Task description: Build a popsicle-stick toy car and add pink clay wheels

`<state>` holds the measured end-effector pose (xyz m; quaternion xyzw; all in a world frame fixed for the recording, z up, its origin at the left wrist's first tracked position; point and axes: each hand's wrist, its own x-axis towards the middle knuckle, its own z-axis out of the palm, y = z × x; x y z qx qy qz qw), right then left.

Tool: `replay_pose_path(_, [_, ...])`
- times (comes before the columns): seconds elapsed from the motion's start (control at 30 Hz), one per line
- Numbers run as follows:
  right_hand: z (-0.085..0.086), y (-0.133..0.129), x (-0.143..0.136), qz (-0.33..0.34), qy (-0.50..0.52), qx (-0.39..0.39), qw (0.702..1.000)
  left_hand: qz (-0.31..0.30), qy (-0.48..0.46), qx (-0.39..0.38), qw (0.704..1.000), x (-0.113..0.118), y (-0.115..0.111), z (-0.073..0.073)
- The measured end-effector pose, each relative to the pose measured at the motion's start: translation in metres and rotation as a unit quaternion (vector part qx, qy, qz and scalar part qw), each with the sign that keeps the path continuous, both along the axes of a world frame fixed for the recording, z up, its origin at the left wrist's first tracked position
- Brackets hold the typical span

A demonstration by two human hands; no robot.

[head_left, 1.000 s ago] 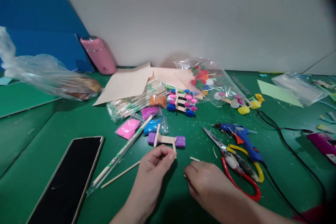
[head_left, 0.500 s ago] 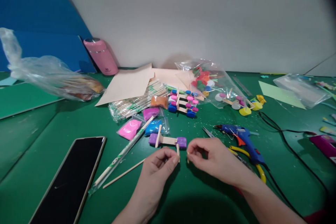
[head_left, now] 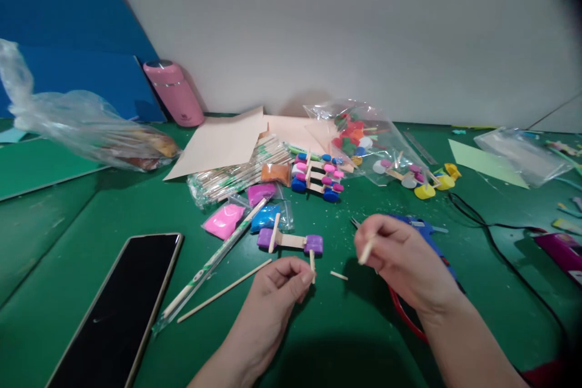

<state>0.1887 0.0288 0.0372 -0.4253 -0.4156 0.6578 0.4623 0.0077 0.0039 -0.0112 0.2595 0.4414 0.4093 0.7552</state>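
My left hand (head_left: 279, 294) is closed in a pinch at a short wooden stick (head_left: 312, 265), which stands in front of the purple right end of a small model. That model (head_left: 291, 242) is a flat wooden stick with purple clay blocks at both ends and an upright stick piece at the left block. Raised to the right, my right hand (head_left: 404, 264) pinches another short wooden stick (head_left: 367, 250). A small stick piece (head_left: 339, 276) lies on the table between the hands. A longer thin stick (head_left: 222, 291) lies left of my left hand.
Behind the right hand lie a blue glue gun (head_left: 425, 229) and red-handled scissors (head_left: 409, 318), both partly covered. A phone (head_left: 118, 309) rests at left. Clay packets (head_left: 225, 221), finished clay-and-stick models (head_left: 318, 179) and a pink flask (head_left: 175, 94) stand or lie farther back.
My right hand has moved right and up, away from the left hand, with a short stick in its fingers. A small stick piece now shows on the table. The left hand stays nearly still.
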Motion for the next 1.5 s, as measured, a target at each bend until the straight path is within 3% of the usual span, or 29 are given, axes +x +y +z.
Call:
replay_pose_path(0.1, [-0.001,0.000,-0.009,0.092,-0.177,0.006,0.980,-0.013,-0.035,-0.016,0.999,0.001,0.001,0.001])
replay_pose_path(0.23, [-0.002,0.001,-0.015,0.125,-0.241,0.019,0.962,-0.027,-0.047,-0.027,0.998,0.001,0.000,0.003])
replay_pose_path(0.57, [-0.005,0.004,-0.020,0.133,-0.221,-0.018,0.966,-0.038,-0.042,-0.019,0.998,0.000,0.000,0.001])
replay_pose_path(1.5, [-0.013,0.000,-0.024,0.103,-0.174,-0.009,0.979,-0.042,-0.029,-0.016,0.999,-0.001,-0.002,0.002])
